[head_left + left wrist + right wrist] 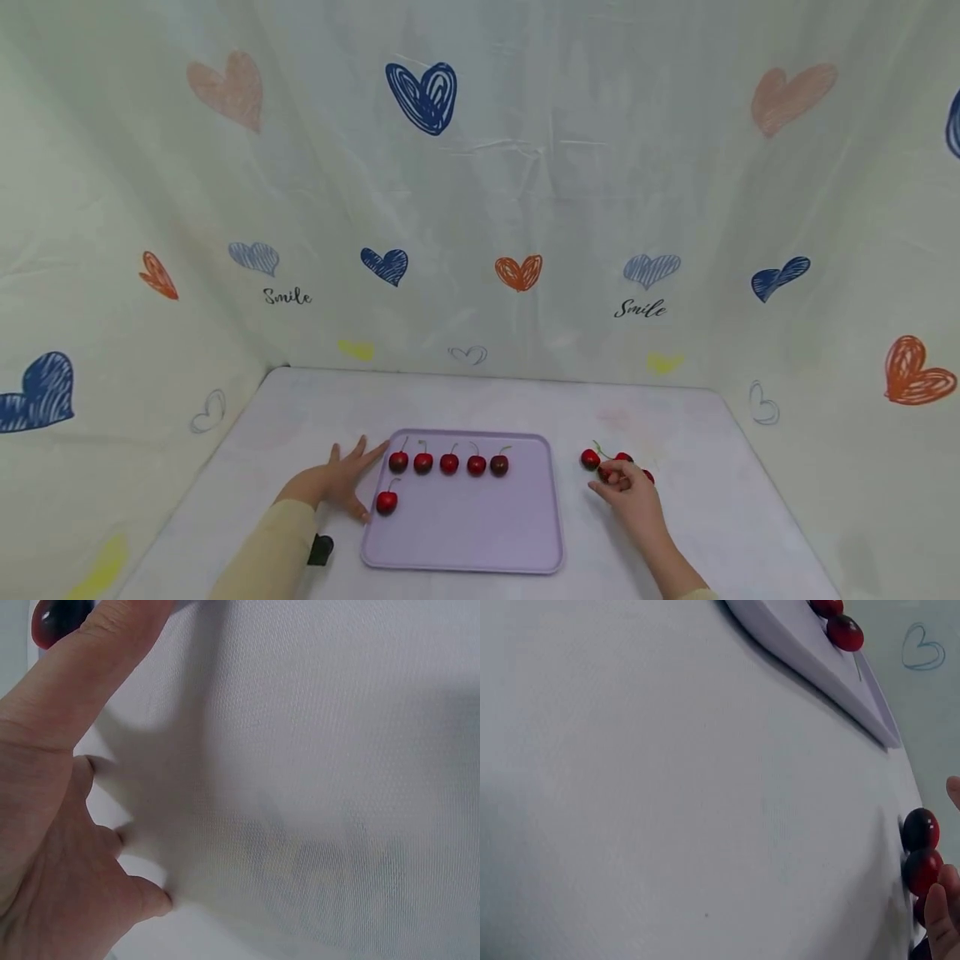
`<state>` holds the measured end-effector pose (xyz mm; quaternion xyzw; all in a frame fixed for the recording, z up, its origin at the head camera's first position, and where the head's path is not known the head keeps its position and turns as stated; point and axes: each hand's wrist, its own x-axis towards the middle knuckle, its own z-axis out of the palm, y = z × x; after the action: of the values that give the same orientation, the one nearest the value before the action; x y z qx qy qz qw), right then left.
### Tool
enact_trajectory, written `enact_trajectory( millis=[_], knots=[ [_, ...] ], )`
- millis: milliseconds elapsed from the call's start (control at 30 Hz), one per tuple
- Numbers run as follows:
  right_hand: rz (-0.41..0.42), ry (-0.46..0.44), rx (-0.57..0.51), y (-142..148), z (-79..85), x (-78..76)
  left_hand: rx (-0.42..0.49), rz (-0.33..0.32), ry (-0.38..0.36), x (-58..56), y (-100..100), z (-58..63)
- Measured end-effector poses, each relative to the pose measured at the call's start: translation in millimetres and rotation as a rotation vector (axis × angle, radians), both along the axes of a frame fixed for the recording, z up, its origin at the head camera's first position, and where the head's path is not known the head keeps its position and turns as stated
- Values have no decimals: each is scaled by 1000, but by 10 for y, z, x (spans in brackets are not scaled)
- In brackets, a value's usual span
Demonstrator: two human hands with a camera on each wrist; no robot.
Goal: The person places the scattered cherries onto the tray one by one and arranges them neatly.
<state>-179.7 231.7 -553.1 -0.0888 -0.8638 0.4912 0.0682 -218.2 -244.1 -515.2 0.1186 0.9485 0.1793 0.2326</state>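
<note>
A lilac tray (465,533) lies on the table, with five cherries in a row along its far side and one cherry (387,502) below the row's left end. My left hand (341,483) rests with spread fingers at the tray's left edge, holding nothing. In the left wrist view its thumb (90,671) overlaps a dark cherry (56,621). Right of the tray, my right hand (630,496) reaches over a small group of cherries, its thumb and index finger apart. One red cherry (590,459) shows just left of the fingertips; others are partly hidden by the hand.
The table (300,408) has a pale cloth cover. A small black object (321,550) sits beside the left forearm. Around the back and sides hangs a white curtain (480,200) printed with hearts.
</note>
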Motion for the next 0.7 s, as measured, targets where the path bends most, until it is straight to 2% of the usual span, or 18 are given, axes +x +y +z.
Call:
enact_trajectory(
  millis=[167,400,700],
  knots=[
    [-18,50,116,90,-52,-33,-16,6,2,-24,-6,-35],
    [-49,126,172,57,-142,-99,-15,12,-2,-19,0,12],
    [-80,94,245,24,-146,-129,-8,23,-10,-15,12,3]
  ],
)
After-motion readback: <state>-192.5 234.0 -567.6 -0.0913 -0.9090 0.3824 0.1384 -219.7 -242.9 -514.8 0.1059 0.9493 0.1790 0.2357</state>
